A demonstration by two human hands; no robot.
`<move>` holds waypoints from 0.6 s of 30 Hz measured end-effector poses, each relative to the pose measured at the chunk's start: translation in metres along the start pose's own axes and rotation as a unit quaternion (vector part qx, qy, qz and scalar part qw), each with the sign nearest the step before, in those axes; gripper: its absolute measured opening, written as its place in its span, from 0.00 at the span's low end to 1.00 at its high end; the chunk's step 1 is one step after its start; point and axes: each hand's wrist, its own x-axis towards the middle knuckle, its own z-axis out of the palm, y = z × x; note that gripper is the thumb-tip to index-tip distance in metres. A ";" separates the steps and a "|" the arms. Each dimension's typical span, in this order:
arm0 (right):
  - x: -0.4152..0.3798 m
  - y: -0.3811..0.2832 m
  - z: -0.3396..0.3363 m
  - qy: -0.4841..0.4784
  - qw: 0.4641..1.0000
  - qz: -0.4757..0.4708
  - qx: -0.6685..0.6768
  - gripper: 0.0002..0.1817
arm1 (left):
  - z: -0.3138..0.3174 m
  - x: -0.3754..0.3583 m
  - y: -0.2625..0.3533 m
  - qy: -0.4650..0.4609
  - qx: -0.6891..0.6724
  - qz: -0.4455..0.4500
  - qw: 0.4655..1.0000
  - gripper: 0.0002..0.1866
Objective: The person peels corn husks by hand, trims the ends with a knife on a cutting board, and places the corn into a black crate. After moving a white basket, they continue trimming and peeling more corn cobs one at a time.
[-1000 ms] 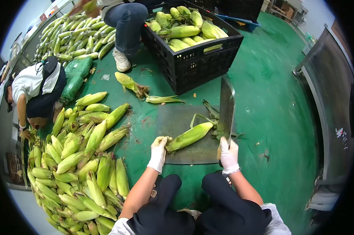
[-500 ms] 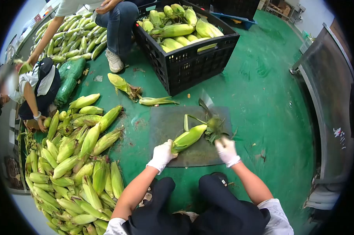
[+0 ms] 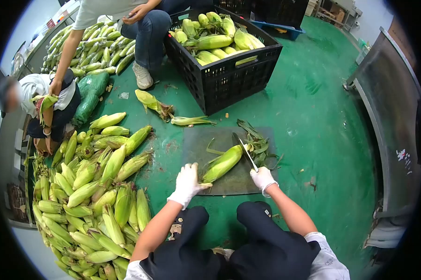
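Note:
An ear of corn in its green husk [image 3: 223,163] lies slantwise on a dark cutting board [image 3: 199,144] on the green floor. My left hand [image 3: 188,182], in a white glove, grips the ear's near end. My right hand [image 3: 262,178], also gloved, holds a cleaver [image 3: 245,152] whose blade rests down at the ear's far end. Cut-off husk leaves and a stalk end [image 3: 258,143] lie just beyond the blade on the board.
A big heap of husked-on corn [image 3: 94,186] lies to my left. A black crate of trimmed corn [image 3: 229,74] stands ahead. Two other people work at the left and back left beside more corn [image 3: 87,46]. A metal cabinet [image 3: 397,116] stands on the right.
The cleaver was raised upright a second ago; it came down through the ear's far end, and the cut stalk piece now lies apart. My left hand stayed on the ear.

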 end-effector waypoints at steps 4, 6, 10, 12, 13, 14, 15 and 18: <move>-0.015 -0.002 0.022 0.050 0.999 0.011 0.003 0.25 | 0.050 0.008 0.022 -0.143 0.004 -0.038 0.989 0.42; -0.020 -0.006 0.028 0.063 0.998 0.026 -0.013 0.25 | 0.067 0.012 0.023 -0.159 -0.045 -0.085 0.983 0.39; -0.016 -0.021 0.013 0.029 0.995 0.000 -0.091 0.26 | 0.074 0.004 0.026 -0.226 -0.140 -0.173 0.949 0.33; -0.003 -0.011 0.001 0.034 0.998 0.006 -0.047 0.25 | 0.074 0.011 0.020 -0.233 -0.208 -0.209 0.927 0.33; 0.002 -0.003 -0.001 0.031 0.999 0.011 -0.017 0.25 | 0.077 0.014 0.014 -0.236 -0.207 -0.208 0.926 0.33; -0.003 -0.003 -0.008 0.033 0.999 0.015 -0.019 0.25 | 0.079 0.017 0.008 -0.226 -0.350 -0.198 0.887 0.31; -0.004 0.002 -0.007 0.030 0.999 0.016 -0.024 0.25 | 0.082 0.016 0.005 -0.210 -0.486 -0.185 0.828 0.29; -0.007 0.014 0.001 0.018 0.995 0.037 0.088 0.24 | 0.083 0.011 -0.001 -0.278 -0.486 -0.245 0.791 0.24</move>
